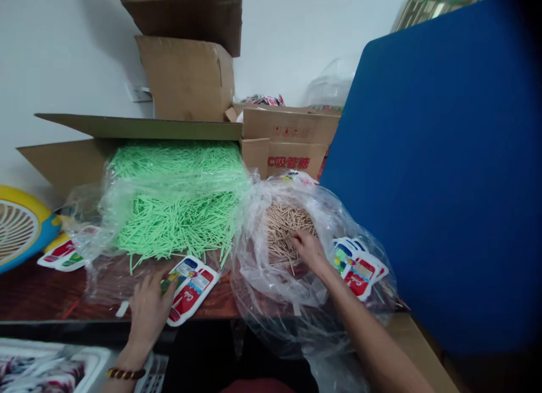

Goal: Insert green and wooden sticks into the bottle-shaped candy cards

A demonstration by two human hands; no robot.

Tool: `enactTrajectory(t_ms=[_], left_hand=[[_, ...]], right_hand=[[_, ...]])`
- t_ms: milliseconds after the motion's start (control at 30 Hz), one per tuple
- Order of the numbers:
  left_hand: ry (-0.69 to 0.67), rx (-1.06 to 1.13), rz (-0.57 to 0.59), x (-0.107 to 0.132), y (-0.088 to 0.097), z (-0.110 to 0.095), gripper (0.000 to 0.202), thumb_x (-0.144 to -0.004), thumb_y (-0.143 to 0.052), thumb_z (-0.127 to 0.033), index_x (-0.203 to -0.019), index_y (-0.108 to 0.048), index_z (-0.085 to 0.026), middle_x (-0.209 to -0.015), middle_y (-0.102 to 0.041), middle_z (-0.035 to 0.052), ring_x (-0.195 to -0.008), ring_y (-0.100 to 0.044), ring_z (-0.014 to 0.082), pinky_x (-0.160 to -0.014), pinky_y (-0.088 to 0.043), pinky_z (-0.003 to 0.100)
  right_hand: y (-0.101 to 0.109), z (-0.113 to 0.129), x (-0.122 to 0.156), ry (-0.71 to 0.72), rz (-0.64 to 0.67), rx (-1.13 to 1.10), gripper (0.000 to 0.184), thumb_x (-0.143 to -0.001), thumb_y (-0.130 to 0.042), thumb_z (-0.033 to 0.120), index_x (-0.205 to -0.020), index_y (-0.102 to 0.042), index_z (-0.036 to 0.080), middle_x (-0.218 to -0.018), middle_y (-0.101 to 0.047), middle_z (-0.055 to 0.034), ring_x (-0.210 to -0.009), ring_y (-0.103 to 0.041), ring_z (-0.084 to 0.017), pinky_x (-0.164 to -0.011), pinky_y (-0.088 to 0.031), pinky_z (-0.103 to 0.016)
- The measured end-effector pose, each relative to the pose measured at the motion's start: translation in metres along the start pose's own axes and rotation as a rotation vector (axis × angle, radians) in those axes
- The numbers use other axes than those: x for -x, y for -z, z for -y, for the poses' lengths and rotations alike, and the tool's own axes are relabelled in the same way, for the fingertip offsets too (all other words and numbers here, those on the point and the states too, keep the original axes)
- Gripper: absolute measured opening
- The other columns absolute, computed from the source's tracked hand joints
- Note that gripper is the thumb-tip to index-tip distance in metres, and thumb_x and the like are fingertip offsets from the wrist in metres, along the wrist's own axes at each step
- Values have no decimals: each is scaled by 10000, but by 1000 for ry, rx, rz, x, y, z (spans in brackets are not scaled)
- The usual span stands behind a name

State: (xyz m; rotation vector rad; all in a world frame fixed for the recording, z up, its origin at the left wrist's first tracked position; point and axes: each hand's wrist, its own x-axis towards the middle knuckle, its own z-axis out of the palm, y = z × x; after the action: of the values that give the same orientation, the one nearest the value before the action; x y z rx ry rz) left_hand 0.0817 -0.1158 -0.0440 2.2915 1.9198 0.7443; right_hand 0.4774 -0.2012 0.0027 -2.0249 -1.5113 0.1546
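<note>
My left hand (pixel 153 305) is closed on the left edge of a flat printed packet (pixel 193 288), red, blue and white, at the front of the table. Just behind that packet, a heap of thin light-green sticks (pixel 178 218) fills an open plastic-lined carton. My right hand (pixel 308 249) reaches into a clear plastic bag (pixel 254 235) of thin brown sticks (pixel 284 226). Its fingers are pinched together at the sticks; how many they hold is hidden. A fanned pile of similar printed packets (pixel 359 269) lies beside my right forearm.
Open carton flaps (pixel 139 127) stand behind the green sticks, with a box bearing red lettering (pixel 292 150) to their right. A blue panel (pixel 436 173) borders the right side. A yellow and blue fan (pixel 25 226) stands left, above a white basket (pixel 95 356) of packets below the table edge.
</note>
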Motion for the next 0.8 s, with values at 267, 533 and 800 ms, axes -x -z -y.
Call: enactTrajectory(t_ms=[267, 533, 800], left_hand=[[61, -51, 117, -3, -12, 10, 409, -923, -409, -404, -1221, -581, -183, -1201, -558, 151, -1077, -514, 339, -858, -427, 485], [58, -24, 192, -22, -3, 6, 408, -882, -499, -424, -1213, -591, -204, -1200, -599, 133, -1150, -497, 345, -898, -395, 472], [-12, 139, 168, -30, -9, 15, 202, -871, -523, -316, -991, -610, -179, -1017, -624, 104, -1009, -565, 292, -872, -423, 424]], right_hand=[[-16, 13, -56, 34, 17, 55, 196, -848, -484, 192, -829, -677, 174, -860, -701, -64, -815, -616, -186, -743, -398, -254], [-43, 108, -60, 413, 42, -206, 211, -904, -444, 234, -944, -646, 192, -880, -667, -39, -794, -597, -162, -737, -418, -258], [-126, 178, -99, 549, 326, 377, 249, -905, -431, 146, -943, -677, 154, -951, -673, -121, -908, -606, -209, -799, -393, -306]])
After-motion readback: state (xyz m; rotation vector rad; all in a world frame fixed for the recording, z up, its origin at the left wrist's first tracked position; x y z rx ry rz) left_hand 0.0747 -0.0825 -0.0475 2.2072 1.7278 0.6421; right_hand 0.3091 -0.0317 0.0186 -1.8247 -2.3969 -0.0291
